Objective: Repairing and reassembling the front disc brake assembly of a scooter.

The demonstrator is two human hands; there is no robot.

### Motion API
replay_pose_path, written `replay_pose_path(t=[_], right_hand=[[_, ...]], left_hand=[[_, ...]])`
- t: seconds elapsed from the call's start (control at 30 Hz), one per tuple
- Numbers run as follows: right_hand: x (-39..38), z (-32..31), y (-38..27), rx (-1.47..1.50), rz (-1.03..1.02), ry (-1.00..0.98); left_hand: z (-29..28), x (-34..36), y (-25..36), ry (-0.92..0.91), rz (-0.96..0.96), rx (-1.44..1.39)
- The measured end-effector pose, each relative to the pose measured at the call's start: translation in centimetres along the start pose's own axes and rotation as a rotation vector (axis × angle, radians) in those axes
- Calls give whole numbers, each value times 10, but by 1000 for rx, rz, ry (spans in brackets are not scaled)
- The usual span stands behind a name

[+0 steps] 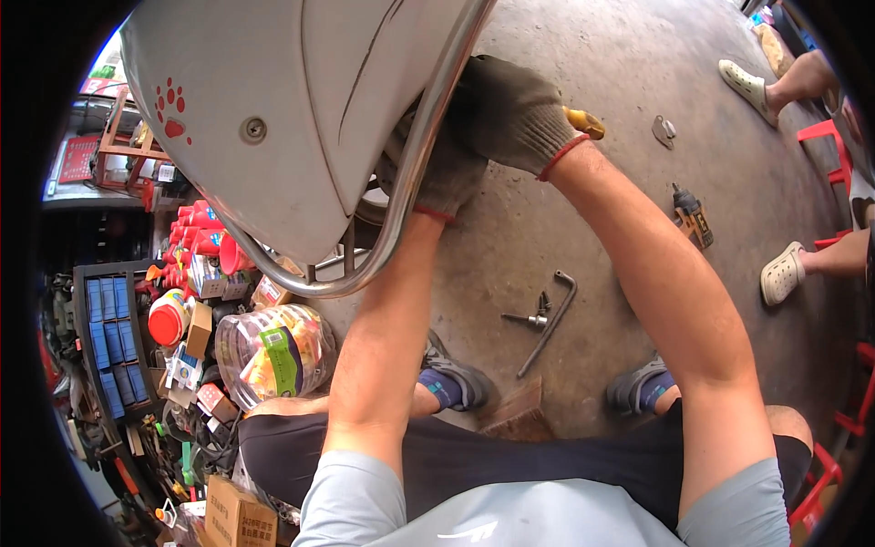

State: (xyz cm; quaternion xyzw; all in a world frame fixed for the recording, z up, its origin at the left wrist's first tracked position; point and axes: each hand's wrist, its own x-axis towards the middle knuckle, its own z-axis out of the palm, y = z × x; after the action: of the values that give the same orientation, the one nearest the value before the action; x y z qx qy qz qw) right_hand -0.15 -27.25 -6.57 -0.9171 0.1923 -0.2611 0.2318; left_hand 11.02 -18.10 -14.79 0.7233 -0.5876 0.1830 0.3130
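Observation:
A white scooter body panel (232, 109) with red paw marks and a screw fills the upper left, edged by a bent chrome guard bar (415, 182). My right hand (510, 114), in a dark grey knit glove with a red cuff, reaches to the far side of the bar; its fingers are hidden. Below it, my gloved left hand (447, 178) is tucked behind the bar, fingers covered by the bar and my right hand. A yellow tool handle (585, 122) shows beside the right glove's cuff; whether it is held or lies on the floor I cannot tell.
On the concrete floor lie an L-shaped wrench (551, 324), a socket piece with bolts (536, 319), a cordless drill (692, 217) and a small metal plate (663, 132). A clear plastic tub (275, 356) and boxes crowd the left. Another person's clogs (782, 273) and red stools stand right.

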Motion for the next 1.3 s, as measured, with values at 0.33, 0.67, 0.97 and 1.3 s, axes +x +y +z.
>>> replay_pose_path(t=[0.33,0.67,0.97,1.3], right_hand=[[-9,-9,16,357,21,-129],[-20,-14,37,695,211,-145],[-40,-14,41,595,333,-56],[-47,-4,47,902,655,73]], left_hand=[[-14,4,3,60,141,116],[-21,7,23,138,-177,-351],[-25,8,29,130,-272,-517],[-43,17,49,-6,-662,-1110]])
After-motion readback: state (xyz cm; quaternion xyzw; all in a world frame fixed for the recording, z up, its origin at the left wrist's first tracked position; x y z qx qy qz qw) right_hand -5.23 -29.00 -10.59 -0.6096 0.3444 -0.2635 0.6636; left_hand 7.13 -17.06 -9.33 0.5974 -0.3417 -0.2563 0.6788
